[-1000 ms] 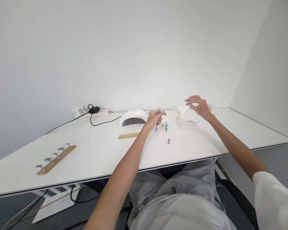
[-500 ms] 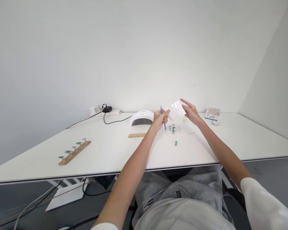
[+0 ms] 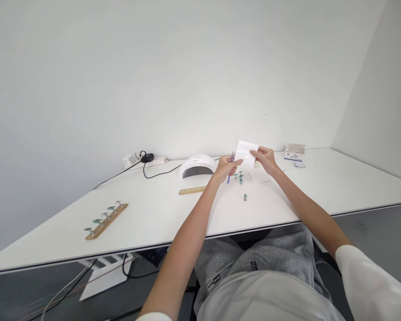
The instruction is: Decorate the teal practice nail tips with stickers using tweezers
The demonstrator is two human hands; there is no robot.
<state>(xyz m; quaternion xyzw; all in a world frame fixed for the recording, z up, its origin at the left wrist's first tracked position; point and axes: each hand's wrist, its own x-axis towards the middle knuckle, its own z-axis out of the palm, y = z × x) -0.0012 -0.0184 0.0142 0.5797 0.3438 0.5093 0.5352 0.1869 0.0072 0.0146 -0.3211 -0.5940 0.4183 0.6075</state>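
Above the table my left hand pinches the lower left of a small white sticker sheet with tiny marks, and also keeps purple tweezers upright in its fingers. My right hand grips the sheet's right side, thumb on its face. Below the hands stand several small stands with teal nail tips. One more teal tip on a stand sits nearer the front edge. Another printed sheet lies flat under my right hand.
A white nail lamp stands behind my left forearm, near a wooden holder strip. At left, another strip carries several tips. A small box is at the back right; a black adapter with cables lies back left.
My right hand has closed from spread fingers onto the sheet's right side. The sheet has turned more upright and square to me. The view has shifted slightly.
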